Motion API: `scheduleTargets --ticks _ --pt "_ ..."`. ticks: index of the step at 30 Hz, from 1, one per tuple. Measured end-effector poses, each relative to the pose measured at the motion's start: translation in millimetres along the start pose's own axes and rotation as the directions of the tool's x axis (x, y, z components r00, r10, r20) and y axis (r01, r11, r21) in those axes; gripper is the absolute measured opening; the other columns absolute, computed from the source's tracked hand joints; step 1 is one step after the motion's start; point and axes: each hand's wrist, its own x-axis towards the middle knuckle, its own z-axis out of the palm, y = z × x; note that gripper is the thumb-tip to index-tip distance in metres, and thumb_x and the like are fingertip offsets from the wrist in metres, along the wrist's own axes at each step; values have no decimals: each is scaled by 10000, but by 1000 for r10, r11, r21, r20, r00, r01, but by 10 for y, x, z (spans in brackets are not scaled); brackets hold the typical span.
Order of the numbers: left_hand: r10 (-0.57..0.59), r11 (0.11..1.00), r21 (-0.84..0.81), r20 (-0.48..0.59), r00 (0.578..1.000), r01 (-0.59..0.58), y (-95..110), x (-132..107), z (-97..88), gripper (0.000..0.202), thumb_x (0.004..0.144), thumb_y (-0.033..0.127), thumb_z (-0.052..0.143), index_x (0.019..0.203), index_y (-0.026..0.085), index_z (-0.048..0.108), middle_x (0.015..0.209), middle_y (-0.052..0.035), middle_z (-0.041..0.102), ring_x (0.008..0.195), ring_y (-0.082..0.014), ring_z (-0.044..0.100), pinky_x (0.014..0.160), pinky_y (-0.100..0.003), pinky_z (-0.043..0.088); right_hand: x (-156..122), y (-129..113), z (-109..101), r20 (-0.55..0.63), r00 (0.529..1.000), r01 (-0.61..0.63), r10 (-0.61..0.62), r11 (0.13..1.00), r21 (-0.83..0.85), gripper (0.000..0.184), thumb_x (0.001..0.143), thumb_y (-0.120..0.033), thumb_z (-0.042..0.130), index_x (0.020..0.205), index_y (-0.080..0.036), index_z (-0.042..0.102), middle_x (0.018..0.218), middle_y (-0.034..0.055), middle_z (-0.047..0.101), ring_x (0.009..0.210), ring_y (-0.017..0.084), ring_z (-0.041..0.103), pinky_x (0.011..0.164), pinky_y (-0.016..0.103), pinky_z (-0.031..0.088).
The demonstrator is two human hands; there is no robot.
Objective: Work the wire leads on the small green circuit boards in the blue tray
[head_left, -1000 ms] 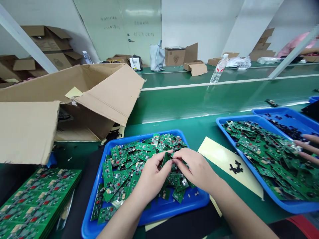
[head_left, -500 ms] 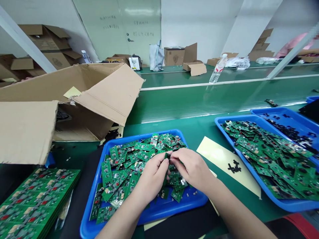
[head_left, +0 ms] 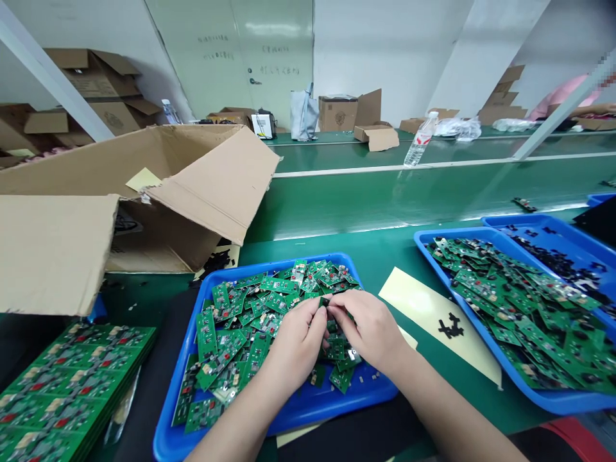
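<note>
Over the blue tray (head_left: 166,391) heaped with small green circuit boards (head_left: 262,350), my two hands meet. My left hand (head_left: 299,337) is closed around a small circuit board (head_left: 324,301), of which only a dark green end shows between thumb and fingers. My right hand (head_left: 369,326) is closed too, its thumb and fingertips pinched at that board's end. Whatever lies between the right fingertips is hidden or too small to name.
Stacked uncut circuit board panels (head_left: 62,385) lie at left, below an open cardboard box (head_left: 212,186). To the right, a yellow sheet (head_left: 414,295) bears black cross-shaped pieces (head_left: 451,326). Beyond it are a board-filled tray (head_left: 534,391) and a tray of black pieces (head_left: 558,228). A bottle (head_left: 421,140) stands behind.
The camera view has shifted slightly. Both hands stay together over the tray in nearly the same pose, with the right fingers still at the board's end.
</note>
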Motion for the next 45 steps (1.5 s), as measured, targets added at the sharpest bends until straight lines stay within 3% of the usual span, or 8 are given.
scheduleTargets --ticks 11,15,17,21,25,33,39,45 --pt "91 986 141 -13 996 -88 -34 2 14 314 870 289 369 583 210 469 493 23 514 500 -148 503 591 -262 402 2 -59 4 7 972 -236 236 970 63 188 881 -259 462 722 -200 544 556 -7 549 510 142 538 513 257 426" --pt "70 997 26 -3 998 -70 -33 -21 -5 308 881 301 361 642 193 522 553 14 536 478 -125 516 533 -233 431 19 32 -65 -24 898 -439 439 898 16 259 793 -423 596 890 -191 535 584 -21 550 514 171 563 495 278 430" --pt "69 997 -33 -17 997 -69 -27 -32 -23 312 890 311 361 673 182 545 573 7 553 487 -122 535 526 -227 450 32 65 -118 -38 890 -451 455 888 87 367 782 -450 608 1013 -180 517 687 11 602 633 200 617 551 298 470" --pt "77 990 -112 -62 995 -83 14 -36 -64 303 887 302 385 687 171 569 562 7 561 491 -122 547 526 -229 465 44 23 -170 -3 957 -277 290 919 279 254 849 -342 559 1057 -198 545 944 74 650 894 209 626 766 341 507" --pt "70 986 -147 -41 997 -76 44 -31 -78 299 880 300 395 669 169 562 533 18 548 476 -113 536 534 -225 462 48 -38 -127 -73 986 -123 149 953 275 81 874 -219 524 906 -200 596 870 63 668 822 192 627 775 350 505" --pt "-12 995 -99 141 990 26 47 -42 -53 356 889 324 367 619 164 536 494 28 531 443 -94 508 504 -199 423 60 49 -141 -220 974 45 -52 998 -33 136 909 -121 471 853 -194 571 803 35 667 793 167 634 962 442 415" --pt "-77 995 -35 279 957 91 68 -30 -86 394 896 350 345 591 170 519 446 39 494 428 -94 479 511 -200 406 60 66 -139 -160 974 143 -160 983 -111 161 895 -68 458 838 -180 559 800 34 656 750 147 626 994 473 384" --pt "-108 994 14 328 938 109 34 -16 -74 409 893 373 325 573 180 493 434 44 475 414 -102 456 473 -201 377 58 73 -97 -95 965 236 -244 968 -89 190 893 -57 425 835 -190 549 774 23 629 757 141 611 1018 484 377"
